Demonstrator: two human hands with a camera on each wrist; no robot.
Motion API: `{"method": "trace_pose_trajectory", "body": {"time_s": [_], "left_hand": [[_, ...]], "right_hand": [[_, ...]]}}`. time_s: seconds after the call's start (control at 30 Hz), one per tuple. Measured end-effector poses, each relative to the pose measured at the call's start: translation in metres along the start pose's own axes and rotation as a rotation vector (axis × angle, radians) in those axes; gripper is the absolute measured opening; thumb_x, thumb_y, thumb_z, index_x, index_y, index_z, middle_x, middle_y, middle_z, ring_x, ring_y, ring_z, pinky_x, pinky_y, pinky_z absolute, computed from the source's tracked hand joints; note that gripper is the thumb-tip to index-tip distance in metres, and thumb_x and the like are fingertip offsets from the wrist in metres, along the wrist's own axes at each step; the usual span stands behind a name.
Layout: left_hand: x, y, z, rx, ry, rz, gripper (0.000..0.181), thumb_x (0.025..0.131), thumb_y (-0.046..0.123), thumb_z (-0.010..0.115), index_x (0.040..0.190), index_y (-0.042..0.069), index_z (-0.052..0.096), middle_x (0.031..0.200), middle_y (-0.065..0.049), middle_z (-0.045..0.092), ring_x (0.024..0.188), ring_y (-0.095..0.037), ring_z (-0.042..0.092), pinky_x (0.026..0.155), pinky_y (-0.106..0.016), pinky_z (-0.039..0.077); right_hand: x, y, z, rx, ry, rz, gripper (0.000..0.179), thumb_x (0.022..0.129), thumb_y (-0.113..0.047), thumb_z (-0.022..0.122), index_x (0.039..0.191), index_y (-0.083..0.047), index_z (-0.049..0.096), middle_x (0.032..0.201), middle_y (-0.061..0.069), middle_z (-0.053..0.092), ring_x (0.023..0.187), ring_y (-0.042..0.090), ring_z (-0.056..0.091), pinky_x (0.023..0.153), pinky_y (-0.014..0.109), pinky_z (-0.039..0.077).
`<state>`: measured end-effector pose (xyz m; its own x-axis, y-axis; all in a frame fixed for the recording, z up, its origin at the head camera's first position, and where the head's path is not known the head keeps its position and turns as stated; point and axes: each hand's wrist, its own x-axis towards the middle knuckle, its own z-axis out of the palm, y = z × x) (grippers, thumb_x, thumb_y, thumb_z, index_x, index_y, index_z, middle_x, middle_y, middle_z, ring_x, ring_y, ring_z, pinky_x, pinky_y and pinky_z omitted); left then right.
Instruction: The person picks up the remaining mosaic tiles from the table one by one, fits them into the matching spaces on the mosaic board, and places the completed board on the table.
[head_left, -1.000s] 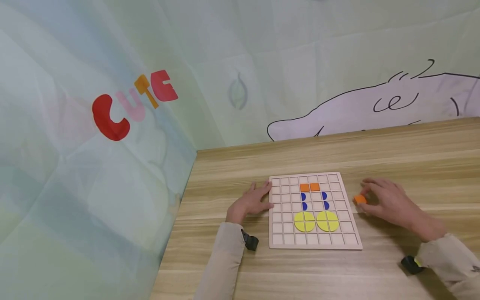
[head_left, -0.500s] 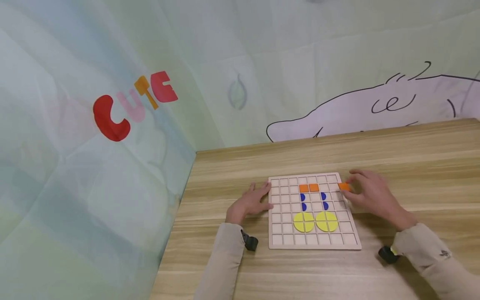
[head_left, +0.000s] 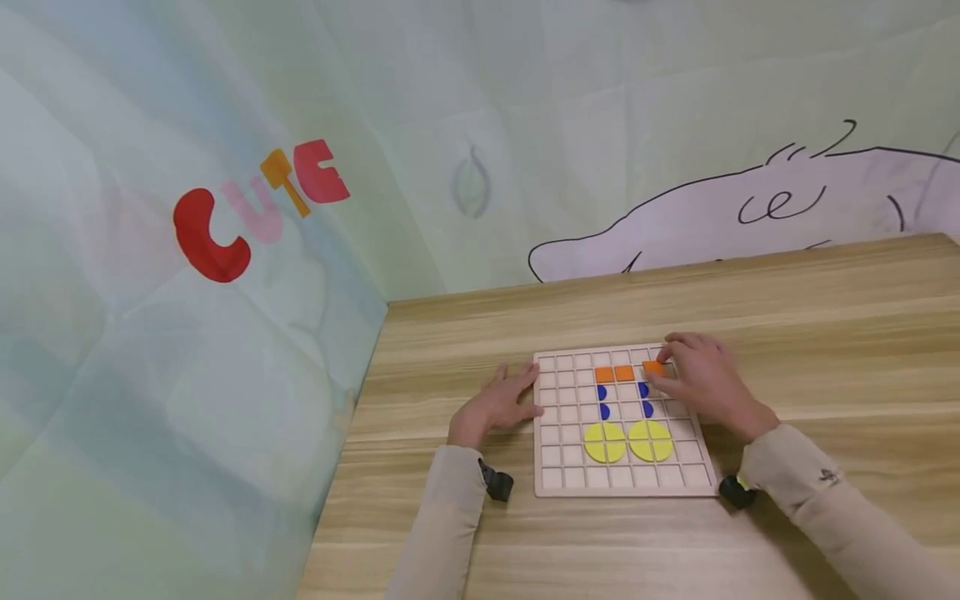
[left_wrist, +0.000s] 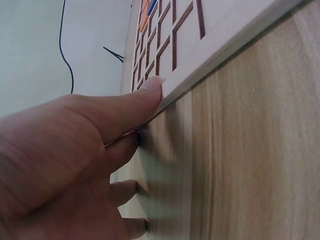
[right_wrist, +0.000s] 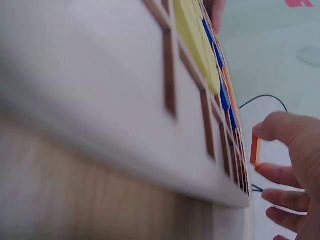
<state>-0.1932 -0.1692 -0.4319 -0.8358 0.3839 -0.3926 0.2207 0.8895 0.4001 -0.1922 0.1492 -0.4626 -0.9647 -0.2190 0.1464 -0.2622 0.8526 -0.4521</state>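
Note:
On the table lies a pale wooden grid board [head_left: 558, 479] with several pieces set in its cells. My right hand [head_left: 708, 379] pinches an orange square tile [head_left: 653, 367] between thumb and index finger over the board's upper right. The right wrist view shows that same orange tile [right_wrist: 255, 149] edge-on, held just above the grid. My left hand [head_left: 495, 406] rests at the board's left edge, fingers spread and extended. Its thumb [left_wrist: 150, 90] touches the rim in the left wrist view.
Two orange squares [head_left: 614, 374] sit in an upper row. Below them are blue half-circles [head_left: 604, 412] in two columns, then two yellow circles [head_left: 604, 442] made of quarter pieces. A printed cloth backdrop [head_left: 465, 200] stands behind and left of the wooden table [head_left: 600, 542].
My right hand has carried the orange tile leftward from the table beside the board to above its upper right cells. The left hand has stayed at the board's left edge.

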Motion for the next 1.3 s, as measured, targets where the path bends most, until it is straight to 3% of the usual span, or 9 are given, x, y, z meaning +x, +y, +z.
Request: {"method": "trace_pose_trajectory", "body": {"time_s": [0.27, 0.73, 1.03, 1.3], "left_hand": [[-0.001, -0.001, -0.001, -0.010, 0.007, -0.005, 0.072, 0.095, 0.038, 0.056, 0.154, 0.021, 0.017, 0.162, 0.005, 0.008, 0.148, -0.034, -0.004, 0.118, -0.056, 0.009], [0.000, -0.002, 0.000, 0.008, 0.007, 0.010, 0.072, 0.096, 0.038, 0.055, 0.155, 0.021, 0.016, 0.162, 0.005, 0.008, 0.148, -0.035, -0.004, 0.118, -0.057, 0.010], [0.000, -0.002, 0.000, 0.008, 0.005, 0.009, 0.072, 0.096, 0.038, 0.055, 0.155, 0.021, 0.016, 0.162, 0.005, 0.008, 0.148, -0.035, -0.004, 0.118, -0.057, 0.010], [0.001, -0.004, -0.001, 0.007, 0.004, 0.006, 0.073, 0.096, 0.038, 0.054, 0.155, 0.022, 0.015, 0.162, 0.006, 0.006, 0.148, -0.034, -0.004, 0.118, -0.057, 0.009]], "right_hand": [[0.004, -0.011, 0.001, -0.002, -0.027, -0.001, 0.032, 0.085, -0.033, 0.070, 0.096, -0.003, 0.066, 0.134, 0.028, 0.049, 0.128, 0.047, 0.034, 0.105, 0.065, 0.022], [0.005, -0.011, 0.002, 0.027, -0.033, -0.012, 0.032, 0.087, -0.034, 0.069, 0.097, -0.003, 0.067, 0.132, 0.026, 0.050, 0.127, 0.046, 0.035, 0.103, 0.065, 0.023], [0.003, -0.011, 0.002, 0.035, -0.011, -0.036, 0.017, 0.090, -0.015, 0.059, 0.099, -0.002, 0.067, 0.131, 0.027, 0.052, 0.126, 0.047, 0.036, 0.104, 0.063, 0.023], [0.002, -0.009, 0.002, 0.032, -0.013, -0.030, 0.015, 0.091, -0.011, 0.057, 0.100, -0.004, 0.067, 0.132, 0.025, 0.051, 0.127, 0.046, 0.036, 0.104, 0.064, 0.023]]}}
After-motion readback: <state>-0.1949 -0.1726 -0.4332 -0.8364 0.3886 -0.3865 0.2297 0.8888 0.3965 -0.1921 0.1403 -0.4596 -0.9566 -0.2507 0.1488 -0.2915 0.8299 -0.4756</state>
